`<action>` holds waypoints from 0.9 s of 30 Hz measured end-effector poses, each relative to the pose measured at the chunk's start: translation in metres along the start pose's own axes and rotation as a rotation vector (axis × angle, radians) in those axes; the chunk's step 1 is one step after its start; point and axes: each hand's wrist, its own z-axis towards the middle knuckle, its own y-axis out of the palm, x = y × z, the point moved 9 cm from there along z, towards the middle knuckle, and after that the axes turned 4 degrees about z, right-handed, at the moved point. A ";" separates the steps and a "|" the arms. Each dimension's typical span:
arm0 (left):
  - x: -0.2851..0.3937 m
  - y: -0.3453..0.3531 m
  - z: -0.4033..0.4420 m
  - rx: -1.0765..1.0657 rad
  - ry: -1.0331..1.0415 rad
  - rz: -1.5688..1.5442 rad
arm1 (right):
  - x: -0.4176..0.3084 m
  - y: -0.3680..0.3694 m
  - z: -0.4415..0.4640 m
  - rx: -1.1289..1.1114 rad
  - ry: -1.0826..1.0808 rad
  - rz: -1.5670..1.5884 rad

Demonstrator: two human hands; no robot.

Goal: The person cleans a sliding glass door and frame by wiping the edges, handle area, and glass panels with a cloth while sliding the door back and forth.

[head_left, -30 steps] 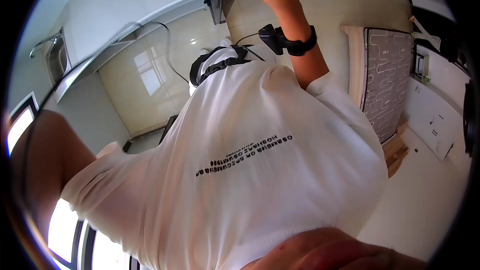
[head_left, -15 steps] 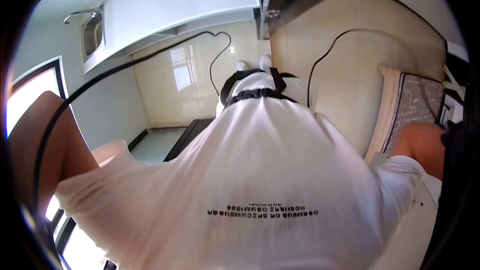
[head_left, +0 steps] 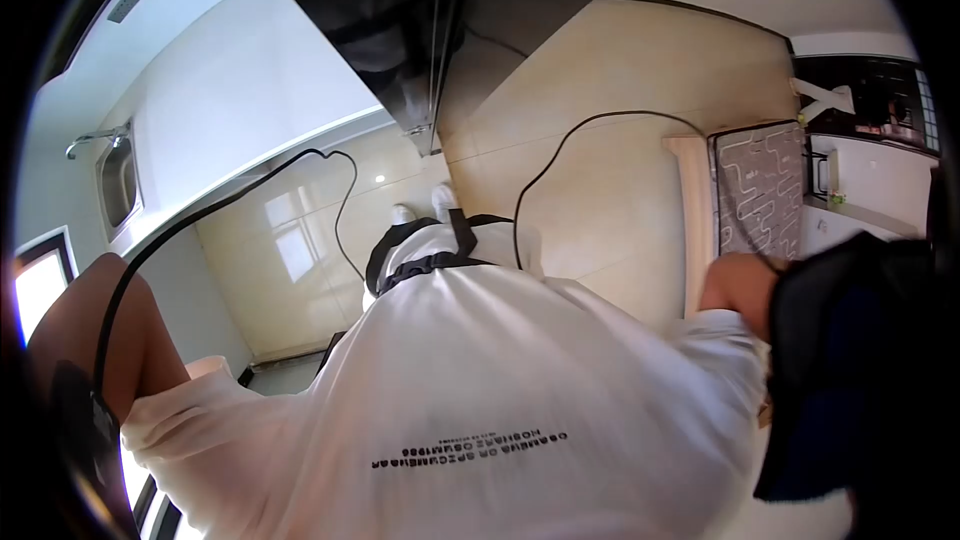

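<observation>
Neither of my hands shows in the view. My bent left arm [head_left: 160,330] rises at the left edge, beside a dark object [head_left: 85,420] that I cannot make out. My right arm [head_left: 735,290] is bent at the right, its far part hidden behind a black and dark-blue cloth-like thing [head_left: 830,370]. Whether my right hand holds that thing is hidden. A black cable [head_left: 230,198] arches from the left arm area to my waist, and another thin cable [head_left: 600,116] loops from the right side. My white shirt [head_left: 480,370] with dark lettering fills the lower middle.
A white counter [head_left: 230,80] with a steel sink [head_left: 120,185] and tap stands at the left. A glossy dark panel [head_left: 420,20] juts in from the top. A patterned grey mattress [head_left: 755,190] on a pale wooden frame [head_left: 690,210] lies to the right. Tiled floor [head_left: 560,170] spreads between.
The view has swung to the right: sink and counter shift left, the dark panel fills more of the top, and more of the right side shows. The dark cloth-like thing by my right arm is now larger in view.
</observation>
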 end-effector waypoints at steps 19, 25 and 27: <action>-0.111 0.220 -0.227 -0.034 -1.364 0.237 | 0.118 0.074 -0.188 0.583 0.593 -0.148; -0.114 0.216 -0.231 0.259 -1.238 0.374 | 0.110 0.069 -0.171 0.315 0.567 -0.101; -0.110 0.195 -0.206 0.334 -1.123 0.489 | 0.095 0.059 -0.144 0.194 0.460 -0.169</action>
